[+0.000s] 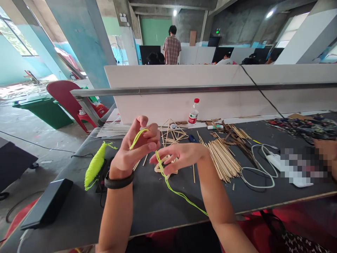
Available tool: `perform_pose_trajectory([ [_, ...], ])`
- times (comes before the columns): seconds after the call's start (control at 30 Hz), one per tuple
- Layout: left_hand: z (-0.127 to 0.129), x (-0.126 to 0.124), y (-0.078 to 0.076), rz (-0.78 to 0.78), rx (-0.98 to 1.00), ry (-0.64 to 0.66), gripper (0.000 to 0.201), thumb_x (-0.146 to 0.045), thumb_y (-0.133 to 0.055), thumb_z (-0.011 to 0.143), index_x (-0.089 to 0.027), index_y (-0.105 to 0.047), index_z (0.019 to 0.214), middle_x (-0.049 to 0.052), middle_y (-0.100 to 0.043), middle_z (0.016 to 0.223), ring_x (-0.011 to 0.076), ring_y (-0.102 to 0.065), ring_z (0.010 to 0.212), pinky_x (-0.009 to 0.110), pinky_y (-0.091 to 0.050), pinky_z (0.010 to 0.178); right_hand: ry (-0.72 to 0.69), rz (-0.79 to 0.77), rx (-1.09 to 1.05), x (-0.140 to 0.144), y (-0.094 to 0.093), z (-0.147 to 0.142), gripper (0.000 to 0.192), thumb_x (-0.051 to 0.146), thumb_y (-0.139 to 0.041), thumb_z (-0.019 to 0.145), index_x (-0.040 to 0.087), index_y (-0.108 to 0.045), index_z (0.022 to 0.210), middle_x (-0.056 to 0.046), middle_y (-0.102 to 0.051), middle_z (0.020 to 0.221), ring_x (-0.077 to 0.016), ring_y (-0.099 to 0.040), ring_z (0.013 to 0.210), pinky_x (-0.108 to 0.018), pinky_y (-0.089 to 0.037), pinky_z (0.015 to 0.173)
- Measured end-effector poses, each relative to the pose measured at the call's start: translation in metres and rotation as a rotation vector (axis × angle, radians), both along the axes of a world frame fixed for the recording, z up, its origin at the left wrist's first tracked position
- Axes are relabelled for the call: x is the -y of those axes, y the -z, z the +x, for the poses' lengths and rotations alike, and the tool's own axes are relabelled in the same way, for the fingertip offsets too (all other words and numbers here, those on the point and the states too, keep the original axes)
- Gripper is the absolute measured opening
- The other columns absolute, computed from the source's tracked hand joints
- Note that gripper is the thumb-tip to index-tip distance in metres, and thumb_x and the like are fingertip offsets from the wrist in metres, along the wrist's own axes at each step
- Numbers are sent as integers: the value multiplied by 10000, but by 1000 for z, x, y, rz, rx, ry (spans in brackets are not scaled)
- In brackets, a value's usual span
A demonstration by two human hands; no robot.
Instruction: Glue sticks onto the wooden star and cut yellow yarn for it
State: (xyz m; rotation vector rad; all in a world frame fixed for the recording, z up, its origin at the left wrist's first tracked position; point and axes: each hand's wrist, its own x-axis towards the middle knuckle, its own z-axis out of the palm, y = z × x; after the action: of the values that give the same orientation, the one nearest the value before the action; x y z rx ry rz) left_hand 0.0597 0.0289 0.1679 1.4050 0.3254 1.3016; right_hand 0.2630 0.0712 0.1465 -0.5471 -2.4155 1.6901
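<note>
Two hands: left hand pinching yellow-green string; right hand spread, string across fingers.

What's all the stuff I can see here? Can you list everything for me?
string: one, neon yellow-green, running from the left hand down past the table's near edge
spool of string: one, neon yellow-green, table left
bamboo sticks: a pile, tan, table centre-right
stick frames: a few, tan, behind the hands
water bottle: one, clear with red cap, table's far edge
white cable: one, white, right of the sticks
black flat device: one, black, table's near-left corner
table: one, dark grey
red chair: one, left background
green bin: one, far left
person: one, plaid shirt, standing at back
left hand: fingers pinching the string, black wristband
right hand: fingers spread, string crossing them
</note>
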Motion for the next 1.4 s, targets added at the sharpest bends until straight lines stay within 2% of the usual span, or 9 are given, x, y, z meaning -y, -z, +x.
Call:
perform_pose_trajectory([
  [0.13, -12, -6, -2, -5, 124, -94, 433, -113, -813, 726, -269, -461, 923, -45, -270, 751, 95, -338, 606, 192, -362, 507, -162, -191, -172, 3, 0, -18, 319, 483, -624, 979, 182, -684, 895, -35, -748, 894, -101, -694, 822, -251, -554, 843],
  [0.23, -33, -18, 2, -43, 143, -222, 446, -91, -831, 698, -263, -491, 929, -43, -299, 765, 93, -361, 627, 182, -331, 494, 95, -279, -401, -6, 2, -5, 404, 578, -660, 935, 229, -573, 751, 109, -461, 513, -67, -451, 452, -225, -526, 602],
  [0.37, -55, -37, 16, -111, -51, -338, 363, -161, -821, 768, -265, -535, 964, -35, -422, 806, 92, -434, 666, 181, -366, 531, 559, -298, -668, -12, -5, 17, 481, 586, -710, 889, 245, -454, 666, 130, -223, 523, -59, -150, 426, -178, -212, 355],
  [0.47, -53, -46, 26, -93, -394, -197, 241, -312, -751, 887, -254, -591, 1057, -19, -490, 817, 108, -465, 681, 208, -408, 573, 768, -206, -730, -8, -11, 19, 487, 555, -694, 899, 239, -425, 643, 114, -207, 544, -63, -133, 456, -194, -155, 376],
  [0.6, -29, -50, 31, 46, -801, 215, 385, -393, -678, 946, -226, -591, 1282, -32, -485, 747, 122, -427, 629, 236, -389, 548, 801, -55, -657, 0, -12, 10, 465, 576, -669, 909, 230, -487, 656, 102, -251, 533, -66, -157, 469, -210, -165, 407],
  [0.83, -27, -59, 34, 150, -809, 425, 498, -485, -740, 892, -212, -663, 1302, 129, -724, 1077, 241, -691, 979, 359, -585, 837, 738, -33, -615, 9, -16, 5, 453, 601, -583, 961, 232, -516, 707, 98, -250, 537, -78, -157, 482, -222, -171, 426],
  [1.03, -21, -54, 36, 149, -545, -33, 538, -666, -476, 997, -218, -715, 1172, 137, -718, 1185, 252, -630, 1228, 407, -552, 1027, 603, -21, -499, 9, -13, -2, 442, 558, -545, 996, 226, -522, 706, 82, -278, 562, -85, -196, 498, -220, -206, 445],
  [1.23, 6, -41, 24, 267, -591, -142, 413, -516, -533, 1029, -196, -708, 836, 72, -652, 881, 175, -593, 852, 335, -539, 856, 616, -43, -563, 3, -4, -13, 453, 577, -568, 971, 232, -491, 687, 80, -280, 583, -91, -205, 513, -220, -225, 451],
  [1.4, 5, -42, 22, 257, -467, -263, 479, -550, -526, 1025, -201, -624, 712, 86, -650, 1006, 184, -607, 995, 329, -514, 920, 531, -58, -549, 1, -3, -16, 463, 621, -566, 959, 228, -532, 717, 72, -312, 621, -90, -214, 522, -239, -193, 449],
])
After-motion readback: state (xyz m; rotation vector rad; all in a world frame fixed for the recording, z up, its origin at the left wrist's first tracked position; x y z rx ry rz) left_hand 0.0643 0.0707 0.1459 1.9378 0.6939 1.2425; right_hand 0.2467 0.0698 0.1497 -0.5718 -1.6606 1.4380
